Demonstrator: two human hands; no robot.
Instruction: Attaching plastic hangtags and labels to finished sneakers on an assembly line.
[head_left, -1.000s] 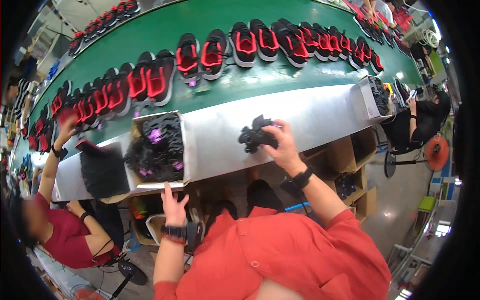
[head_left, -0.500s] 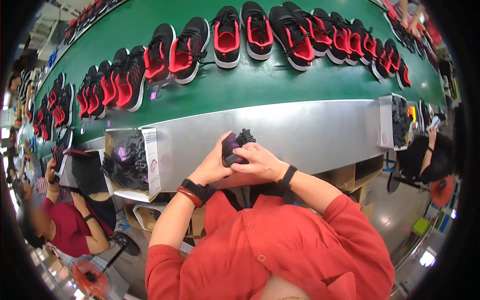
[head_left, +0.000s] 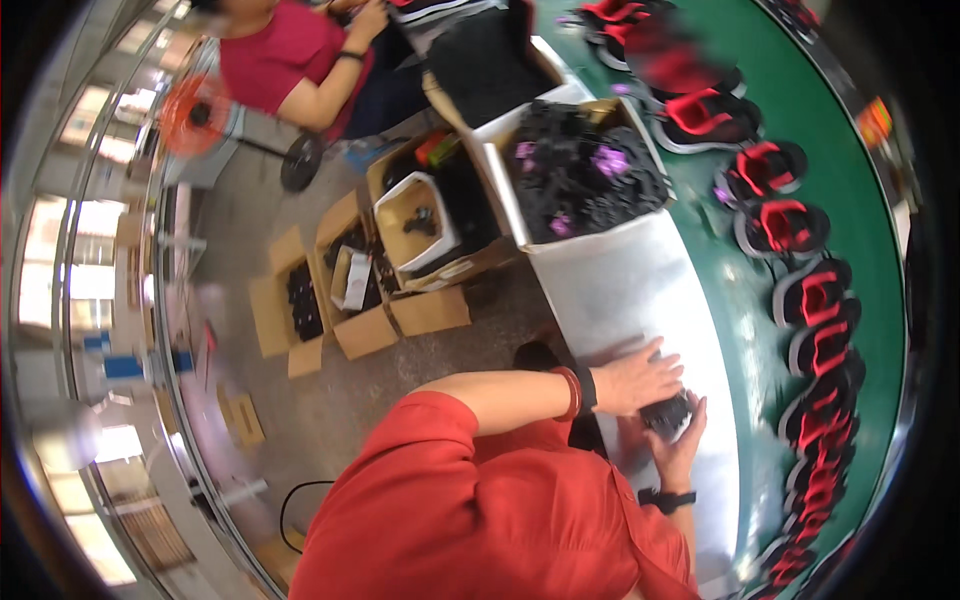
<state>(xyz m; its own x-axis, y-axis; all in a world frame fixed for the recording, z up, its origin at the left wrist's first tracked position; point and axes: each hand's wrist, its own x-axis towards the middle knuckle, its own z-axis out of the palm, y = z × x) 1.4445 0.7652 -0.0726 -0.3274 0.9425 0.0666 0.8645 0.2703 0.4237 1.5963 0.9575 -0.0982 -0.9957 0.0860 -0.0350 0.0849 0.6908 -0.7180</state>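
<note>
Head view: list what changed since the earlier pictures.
The view swung left. The left hand, empty at first, joined the right hand at the black plastic bundle; now its fingers spread beside it. The right hand still holds the bundle; the carton stays on the metal bench.

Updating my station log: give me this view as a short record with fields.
Right hand: grips a black bundle
Left hand: fingers spread, close by the bundle; contact unclear
Below hands: silver worktop
Open box: beside the worktop's bare stretch, full of black pieces with purple bits
Green table: black-and-red shoes in a row
Lower down: open cardboard cartons
Nearby: co-worker, dark red top
</note>
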